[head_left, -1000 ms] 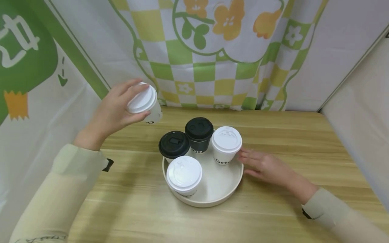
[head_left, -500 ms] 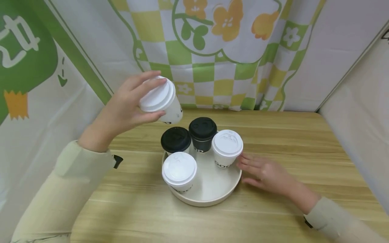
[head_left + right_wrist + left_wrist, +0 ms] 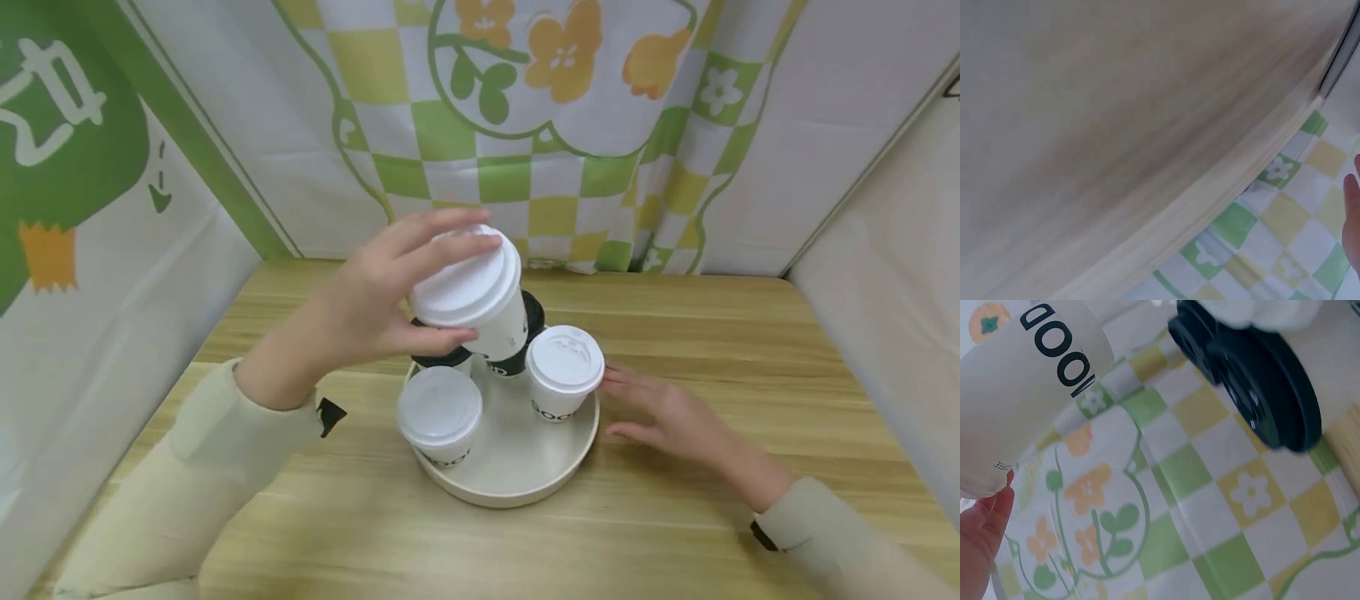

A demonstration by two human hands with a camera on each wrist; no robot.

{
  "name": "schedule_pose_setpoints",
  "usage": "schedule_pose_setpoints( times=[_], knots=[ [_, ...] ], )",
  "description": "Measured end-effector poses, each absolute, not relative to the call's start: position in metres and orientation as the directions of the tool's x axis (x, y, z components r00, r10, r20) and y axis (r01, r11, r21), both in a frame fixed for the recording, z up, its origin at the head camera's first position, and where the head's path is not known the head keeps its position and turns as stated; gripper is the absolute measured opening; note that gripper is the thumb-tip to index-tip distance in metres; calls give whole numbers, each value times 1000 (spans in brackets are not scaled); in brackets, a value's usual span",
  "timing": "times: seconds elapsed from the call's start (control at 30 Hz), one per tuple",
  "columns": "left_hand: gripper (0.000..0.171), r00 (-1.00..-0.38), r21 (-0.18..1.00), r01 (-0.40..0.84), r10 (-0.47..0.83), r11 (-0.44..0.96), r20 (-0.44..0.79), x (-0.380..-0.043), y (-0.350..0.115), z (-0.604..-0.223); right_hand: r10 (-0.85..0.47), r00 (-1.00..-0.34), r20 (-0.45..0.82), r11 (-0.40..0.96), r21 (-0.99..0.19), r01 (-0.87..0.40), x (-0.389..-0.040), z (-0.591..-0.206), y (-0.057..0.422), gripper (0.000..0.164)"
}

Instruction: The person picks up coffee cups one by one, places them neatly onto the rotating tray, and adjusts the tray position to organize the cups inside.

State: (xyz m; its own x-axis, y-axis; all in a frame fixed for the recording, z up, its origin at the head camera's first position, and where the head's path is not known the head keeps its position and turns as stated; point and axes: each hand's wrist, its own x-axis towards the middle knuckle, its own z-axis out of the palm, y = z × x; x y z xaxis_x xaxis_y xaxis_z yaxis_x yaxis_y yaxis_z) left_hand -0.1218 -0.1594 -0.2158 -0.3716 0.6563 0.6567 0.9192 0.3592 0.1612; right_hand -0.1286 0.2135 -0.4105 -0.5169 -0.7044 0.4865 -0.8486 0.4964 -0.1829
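Four lidded paper cups already stood on the round cream tray [image 3: 517, 487]; a fifth white-lidded paper cup [image 3: 480, 304] was gripped above them by the left hand [image 3: 367, 308] — unplaced — while the right hand [image 3: 667, 412] lay flat, fingers relaxed, beside the rim.

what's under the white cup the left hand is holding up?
Two black-lidded cups at the back of the round tray, mostly hidden by the held cup and left hand. Only lid edges show; their bodies are covered.

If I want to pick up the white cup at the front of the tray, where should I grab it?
Probably round its lid, coming down from above. The front white cup stands upright on the tray, and the black-lidded cup crowds it behind. The front and left sides are free too.
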Motion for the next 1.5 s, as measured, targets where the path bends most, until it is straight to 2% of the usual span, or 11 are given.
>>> schedule_pose_setpoints(
  times=[0.2, 0.53, 0.93, 1.1, 1.5],
  knots=[
    [67, -327, 139, 942, 748, 304, 578, -104, -139, -230, -691, -616, 378, 563, -254, -787, -138, -406, 211, 69],
    [67, -263, 56, 961, 827, 272, 496, -91, -117, -264, -720, -614, 323, 564, -243, -789, -139, -409, 205, 74],
    [69, -314, -4, 939, 866, 343, 389, -82, -111, -303, -732, -599, 324, 563, -207, -800, -129, -411, 205, 71],
    [68, -319, -12, 937, 867, 349, 383, -79, -111, -314, -735, -578, 355, 549, -190, -814, -125, -410, 205, 70],
    [70, -359, -50, 914, 862, 402, 357, -76, -115, -334, -725, -597, 344, 574, -176, -799, -114, -409, 205, 71]
  ],
)
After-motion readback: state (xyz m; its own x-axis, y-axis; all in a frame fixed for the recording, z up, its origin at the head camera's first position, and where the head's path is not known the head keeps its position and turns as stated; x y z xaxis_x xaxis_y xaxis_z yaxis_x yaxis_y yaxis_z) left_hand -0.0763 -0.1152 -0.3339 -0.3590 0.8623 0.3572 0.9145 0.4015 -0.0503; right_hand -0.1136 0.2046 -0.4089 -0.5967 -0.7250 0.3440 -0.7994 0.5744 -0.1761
